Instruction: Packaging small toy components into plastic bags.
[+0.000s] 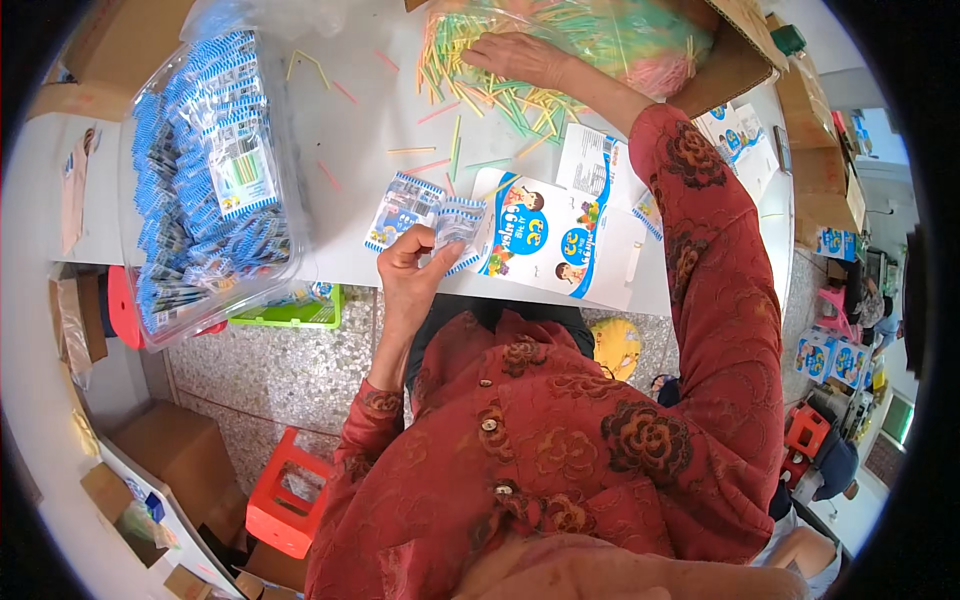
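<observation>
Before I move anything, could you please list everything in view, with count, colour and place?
Table: one, white, upper half.
Tub: one, clear, table's left.
Packets: too many to count, blue and white, mostly in the tub.
Held packet: one, clear and blue, in the left fingers.
Straw-like sticks: many, yellow, green, pink, table top.
Bag: one, clear, top centre, holding sticks.
Printed cartons: several, white and blue, between the hands.
Basket: one, green, below the tub.
Stools: several, mostly red, floor.
Cardboard boxes: several, brown, edges.
Floor: one, speckled grey, below.
Other people: at least two, clothing unclear, far right.
Shirt: one, red, flowered, lower centre.
Left hand: one, bare, centre.
Right hand: one, bare, at the sticks.
</observation>
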The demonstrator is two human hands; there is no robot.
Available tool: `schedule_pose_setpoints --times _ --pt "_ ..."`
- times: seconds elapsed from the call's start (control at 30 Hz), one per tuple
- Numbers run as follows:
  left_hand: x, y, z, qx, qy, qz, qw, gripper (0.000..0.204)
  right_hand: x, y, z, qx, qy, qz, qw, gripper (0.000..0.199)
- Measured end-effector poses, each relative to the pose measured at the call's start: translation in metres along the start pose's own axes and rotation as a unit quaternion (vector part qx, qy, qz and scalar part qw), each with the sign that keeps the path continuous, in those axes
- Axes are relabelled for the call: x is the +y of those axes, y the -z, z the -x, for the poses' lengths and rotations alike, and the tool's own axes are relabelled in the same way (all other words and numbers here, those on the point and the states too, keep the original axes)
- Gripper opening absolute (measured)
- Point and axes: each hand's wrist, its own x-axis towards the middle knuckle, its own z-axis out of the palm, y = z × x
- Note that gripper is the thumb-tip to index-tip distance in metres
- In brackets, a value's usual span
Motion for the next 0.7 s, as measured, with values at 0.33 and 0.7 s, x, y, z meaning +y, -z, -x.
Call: schedule_pose_setpoints --times 0.33,0.7 --pt "0.004 -0.002 0.003 0.005 0.013 0.023 1.0 0.011 -0.015 0.04 -0.01 0.062 -0.25 -0.244 0.935 0.015" --pt "0.01 -0.005 -0.004 -0.002 -0.001 0.017 1.0 0.008 -0.109 0.041 0.043 -0.018 -0.387 -0.448 0.806 0.017"
